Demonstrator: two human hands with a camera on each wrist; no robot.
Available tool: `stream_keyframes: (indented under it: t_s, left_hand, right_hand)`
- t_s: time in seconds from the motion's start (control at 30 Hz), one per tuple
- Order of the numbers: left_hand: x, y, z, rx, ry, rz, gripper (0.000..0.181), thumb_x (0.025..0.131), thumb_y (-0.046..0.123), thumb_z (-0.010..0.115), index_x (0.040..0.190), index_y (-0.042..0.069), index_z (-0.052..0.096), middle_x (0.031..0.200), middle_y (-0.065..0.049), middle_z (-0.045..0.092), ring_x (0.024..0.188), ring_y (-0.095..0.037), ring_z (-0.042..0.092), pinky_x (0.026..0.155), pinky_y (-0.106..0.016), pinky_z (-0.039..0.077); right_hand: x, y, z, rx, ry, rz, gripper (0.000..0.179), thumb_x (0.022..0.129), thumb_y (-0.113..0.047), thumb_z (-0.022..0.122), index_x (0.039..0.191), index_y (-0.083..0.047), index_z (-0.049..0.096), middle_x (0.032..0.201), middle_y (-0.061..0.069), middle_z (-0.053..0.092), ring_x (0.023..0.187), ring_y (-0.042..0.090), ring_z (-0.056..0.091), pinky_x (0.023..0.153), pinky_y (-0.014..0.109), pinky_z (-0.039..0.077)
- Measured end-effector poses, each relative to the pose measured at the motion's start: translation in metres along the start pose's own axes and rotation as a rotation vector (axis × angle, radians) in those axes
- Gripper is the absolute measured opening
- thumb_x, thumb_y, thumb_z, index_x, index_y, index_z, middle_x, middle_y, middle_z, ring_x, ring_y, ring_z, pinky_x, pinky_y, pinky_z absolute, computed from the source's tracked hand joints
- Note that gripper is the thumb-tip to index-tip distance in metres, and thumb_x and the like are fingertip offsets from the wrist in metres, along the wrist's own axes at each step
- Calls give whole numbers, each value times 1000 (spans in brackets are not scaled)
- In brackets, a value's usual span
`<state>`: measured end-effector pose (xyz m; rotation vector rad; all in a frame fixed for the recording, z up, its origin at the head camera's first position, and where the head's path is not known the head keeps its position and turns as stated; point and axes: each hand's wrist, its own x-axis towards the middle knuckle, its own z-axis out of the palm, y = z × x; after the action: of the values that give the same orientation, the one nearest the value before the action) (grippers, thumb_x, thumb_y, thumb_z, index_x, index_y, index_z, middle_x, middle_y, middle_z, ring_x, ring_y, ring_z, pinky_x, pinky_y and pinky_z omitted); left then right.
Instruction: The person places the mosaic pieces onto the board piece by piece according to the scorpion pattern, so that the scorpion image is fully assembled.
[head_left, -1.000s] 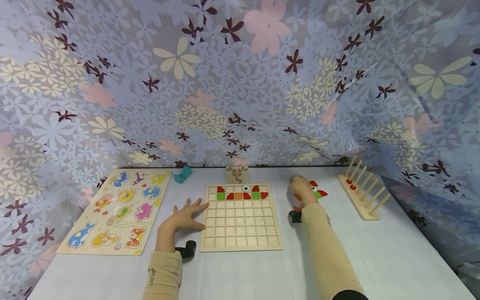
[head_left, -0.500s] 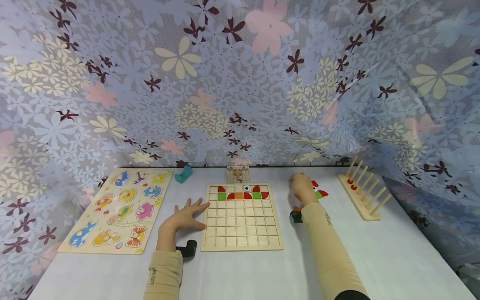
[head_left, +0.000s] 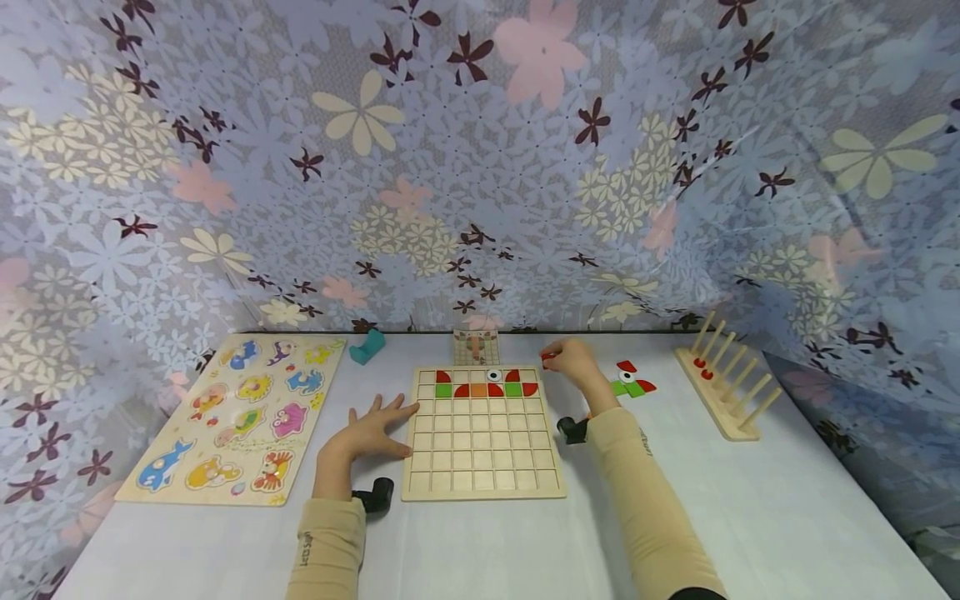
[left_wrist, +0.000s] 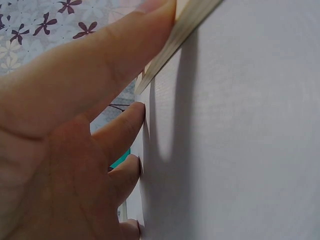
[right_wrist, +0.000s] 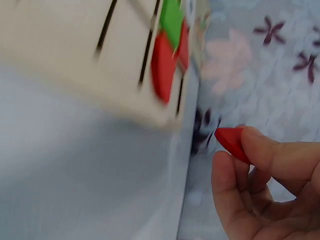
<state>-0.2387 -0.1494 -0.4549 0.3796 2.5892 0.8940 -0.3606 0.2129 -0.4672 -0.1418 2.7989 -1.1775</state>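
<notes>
A wooden grid board [head_left: 483, 450] lies flat on the table, with red, green and orange tiles and a round eye tile [head_left: 493, 376] in its top two rows. My left hand [head_left: 367, 433] is spread at the board's left edge, thumb and a fingertip touching it. Between thumb and fingers, my right hand [head_left: 573, 362] pinches a red quarter-round tile [right_wrist: 232, 142], just off the board's upper right corner. Right of that hand lie several loose tiles, among them a green tile [head_left: 637, 387] and a red tile [head_left: 626, 367]. A small pattern card [head_left: 476, 347] stands behind the board.
An animal peg puzzle [head_left: 232, 421] lies on the left. Beyond my left hand is a teal block [head_left: 366, 347]. On the right stands a wooden peg rack [head_left: 720, 392] with red beads. A flowered cloth [head_left: 480, 167] hangs along the back edge.
My right hand has moved left from the loose tiles to the board's upper right corner, and a red tile now shows in its fingers. My left hand stays in place.
</notes>
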Motion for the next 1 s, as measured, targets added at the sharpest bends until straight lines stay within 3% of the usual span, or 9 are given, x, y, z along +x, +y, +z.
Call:
stream_keyframes:
  t_s: [0.1,0.2,0.33,0.53,0.73,1.0]
  left_hand:
    - [1,0,0,3,-2,2,79,71,22,77,141,14,40,152,-15,20,138,-43,-4,100,-68,-14]
    - [1,0,1,6,0,2,79,71,22,77,141,14,40,152,-15,20,138,-43,-4,100,-68,-14]
    - [2,1,1,9,3,-7,79,71,22,77,141,15,40,152,-15,20,138,-43,-3,100,-68,-14]
    - [2,1,0,12,0,-12,79,71,22,77,141,14,40,152,-15,20,138,-43,-3,100,-68,-13]
    - [1,1,-1,18,-3,-12,79,71,23,77,141,14,40,152,-15,20,138,-43,-3,100,-69,-12]
    - [0,-1,-1,20,2,3,81,71,23,77,142,13,38,151,-15,21,138,-44,-2,100,-69,-12]
  right_hand:
    - [-27,-48,2,9,-6,32,25,83,-2,62,106,5,66,99,21,64,84,28,65,72,34,54]
    - [-40,-72,9,36,-2,0,23,84,-1,61,105,7,65,94,19,60,78,25,61,66,29,53]
    - [-41,-90,26,61,-26,-28,19,85,-4,63,103,2,66,92,15,60,78,25,59,63,27,49]
    - [-40,-117,56,27,-70,-59,13,82,-9,67,95,-6,67,93,10,65,84,23,59,70,31,49]
    - [-35,-133,84,87,-105,-101,12,82,-6,67,93,-2,68,89,9,66,80,21,61,68,29,50]
    - [-32,-147,114,-8,-110,-143,10,81,-7,68,90,-4,72,89,8,68,84,22,61,71,29,51]
